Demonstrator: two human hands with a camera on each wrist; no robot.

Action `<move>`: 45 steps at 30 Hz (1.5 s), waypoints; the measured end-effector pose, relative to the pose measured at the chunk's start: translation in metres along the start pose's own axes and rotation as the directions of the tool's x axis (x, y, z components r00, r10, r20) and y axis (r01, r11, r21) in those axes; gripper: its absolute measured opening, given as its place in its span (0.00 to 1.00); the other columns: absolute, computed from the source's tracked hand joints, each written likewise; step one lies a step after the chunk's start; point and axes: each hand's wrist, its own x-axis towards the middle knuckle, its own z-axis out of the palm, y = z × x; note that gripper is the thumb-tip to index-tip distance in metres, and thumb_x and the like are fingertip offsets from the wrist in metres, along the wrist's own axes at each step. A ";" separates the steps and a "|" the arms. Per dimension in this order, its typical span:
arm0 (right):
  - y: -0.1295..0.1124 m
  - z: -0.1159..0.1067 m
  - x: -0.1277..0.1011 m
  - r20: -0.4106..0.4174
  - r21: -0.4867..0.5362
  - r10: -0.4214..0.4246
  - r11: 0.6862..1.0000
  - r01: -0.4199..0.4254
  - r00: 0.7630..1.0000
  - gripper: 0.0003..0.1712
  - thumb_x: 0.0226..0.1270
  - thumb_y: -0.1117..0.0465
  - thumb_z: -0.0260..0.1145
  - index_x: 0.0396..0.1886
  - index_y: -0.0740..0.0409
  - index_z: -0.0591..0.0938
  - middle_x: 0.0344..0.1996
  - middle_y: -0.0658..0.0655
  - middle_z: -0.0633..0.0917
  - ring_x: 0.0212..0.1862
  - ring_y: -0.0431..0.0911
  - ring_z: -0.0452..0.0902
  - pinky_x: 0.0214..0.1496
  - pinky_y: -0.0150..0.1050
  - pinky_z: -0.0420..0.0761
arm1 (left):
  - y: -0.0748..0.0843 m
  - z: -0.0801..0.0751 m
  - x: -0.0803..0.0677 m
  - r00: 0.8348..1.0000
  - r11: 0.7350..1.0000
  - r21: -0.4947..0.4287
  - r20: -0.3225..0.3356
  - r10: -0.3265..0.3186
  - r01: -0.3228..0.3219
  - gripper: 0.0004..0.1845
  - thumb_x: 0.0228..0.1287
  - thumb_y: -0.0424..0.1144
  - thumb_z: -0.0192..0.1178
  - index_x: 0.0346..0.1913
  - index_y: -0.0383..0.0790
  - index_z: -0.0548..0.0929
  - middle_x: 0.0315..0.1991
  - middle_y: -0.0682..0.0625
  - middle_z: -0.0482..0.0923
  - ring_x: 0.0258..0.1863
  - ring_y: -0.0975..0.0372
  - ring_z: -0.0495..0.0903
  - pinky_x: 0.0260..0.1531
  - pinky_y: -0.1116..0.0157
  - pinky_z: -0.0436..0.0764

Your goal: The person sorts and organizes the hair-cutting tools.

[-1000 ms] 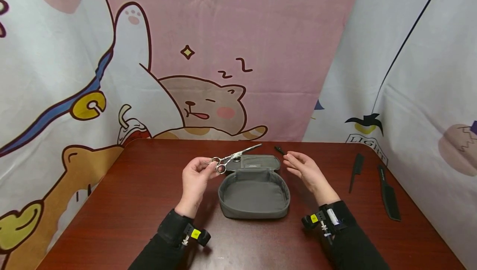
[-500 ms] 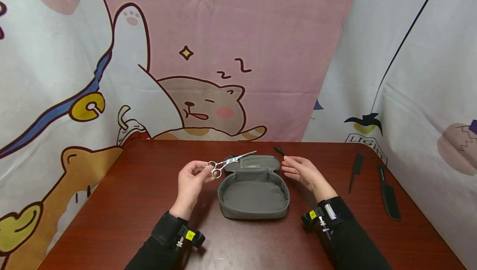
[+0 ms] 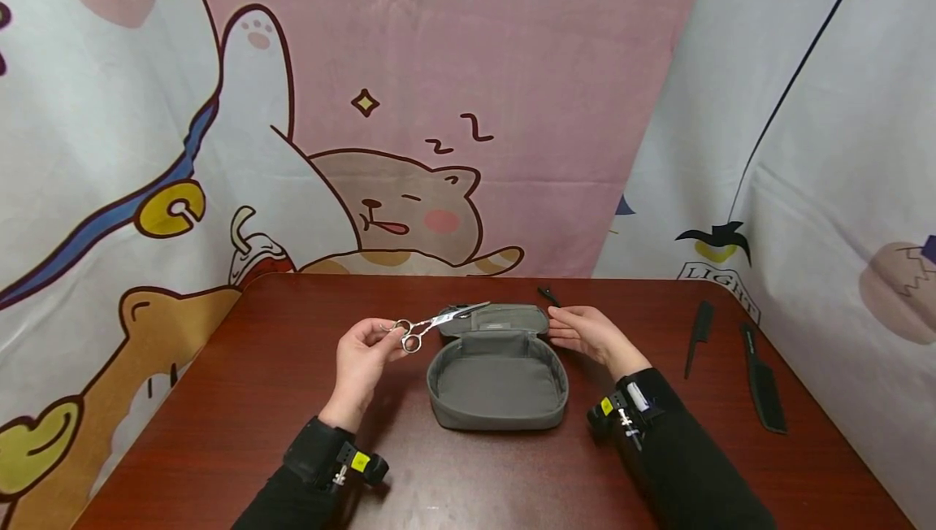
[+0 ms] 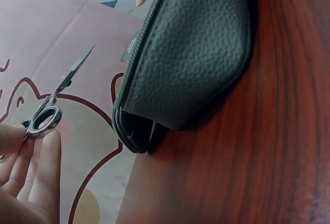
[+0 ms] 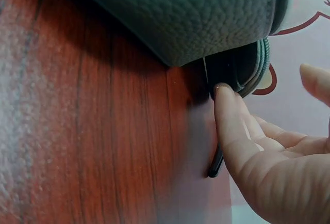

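My left hand (image 3: 358,363) holds a pair of silver hairdressing scissors (image 3: 412,341) by the finger rings, left of the grey zip case (image 3: 497,419). In the left wrist view the scissors (image 4: 47,116) point up and away, blades nearly together. The case stands with its lid (image 3: 512,319) folded back. At the lid's right edge is my right hand (image 3: 595,339). In the right wrist view the fingers (image 5: 232,123) are extended, a fingertip right at the lid, and the thumb (image 5: 315,82) stands apart. A slim black thing, perhaps a hair clip (image 3: 548,296), shows beyond these fingers.
On the right of the brown table (image 3: 468,489) lie a small black comb (image 3: 702,323) and a larger dark comb (image 3: 766,392). A cartoon-printed cloth (image 3: 556,107) hangs behind the table's far edge.
My left hand has moved left and a little nearer, taking the scissors along. My right hand has shifted slightly left to the lid's edge. The case and combs stay put.
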 end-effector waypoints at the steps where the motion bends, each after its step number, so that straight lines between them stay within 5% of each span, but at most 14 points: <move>1: 0.000 0.000 0.001 0.000 0.003 0.009 1.000 -0.009 1.000 0.43 0.78 0.53 0.55 0.73 0.80 0.47 0.66 0.80 0.64 0.65 0.63 0.69 0.61 0.47 0.75 | 0.000 -0.001 0.000 1.000 1.000 0.001 0.003 -0.007 0.007 0.10 0.62 0.26 0.67 0.43 0.23 0.81 0.35 0.37 0.83 0.32 0.51 0.87 0.34 0.59 0.85; 8: -0.001 -0.001 0.007 0.006 -0.004 0.037 0.999 -0.037 0.999 0.38 0.79 0.58 0.53 0.72 0.82 0.50 0.63 0.78 0.67 0.55 0.55 0.77 0.57 0.43 0.78 | -0.002 -0.003 -0.002 1.000 1.000 0.007 0.011 -0.027 0.027 0.11 0.62 0.26 0.66 0.44 0.22 0.80 0.37 0.33 0.83 0.33 0.48 0.87 0.35 0.59 0.85; 17: 0.004 0.000 0.013 0.026 -0.010 0.021 1.000 -0.021 0.999 0.31 0.76 0.64 0.56 0.67 0.83 0.61 0.43 0.58 0.78 0.40 0.43 0.81 0.48 0.39 0.82 | -0.005 -0.004 -0.003 1.000 1.000 0.003 0.001 -0.027 0.027 0.09 0.62 0.27 0.67 0.42 0.24 0.81 0.37 0.31 0.83 0.32 0.49 0.87 0.34 0.59 0.85; 26: 0.012 0.005 0.019 0.024 -0.015 0.029 0.999 -0.028 0.999 0.33 0.77 0.64 0.55 0.69 0.84 0.56 0.65 0.76 0.64 0.43 0.42 0.79 0.48 0.37 0.81 | -0.006 -0.007 -0.001 1.000 1.000 0.001 -0.008 -0.027 0.027 0.08 0.62 0.25 0.66 0.42 0.23 0.81 0.34 0.36 0.84 0.32 0.47 0.87 0.33 0.59 0.85; 37: 0.012 0.007 0.020 0.019 0.082 -0.126 0.989 0.124 0.992 0.27 0.75 0.73 0.53 0.67 0.85 0.58 0.40 0.54 0.81 0.39 0.38 0.82 0.51 0.39 0.81 | -0.007 -0.015 0.000 1.000 1.000 0.012 -0.020 -0.025 0.025 0.09 0.62 0.25 0.66 0.43 0.22 0.81 0.33 0.38 0.84 0.28 0.57 0.87 0.32 0.60 0.85; 45: 0.010 0.010 0.019 -0.030 0.079 -0.213 0.973 0.215 0.977 0.23 0.74 0.75 0.52 0.64 0.85 0.63 0.40 0.53 0.83 0.40 0.38 0.82 0.48 0.37 0.81 | -0.006 -0.021 0.002 0.999 0.999 0.020 -0.026 -0.040 0.040 0.09 0.62 0.25 0.66 0.43 0.22 0.81 0.33 0.39 0.84 0.28 0.58 0.87 0.33 0.59 0.85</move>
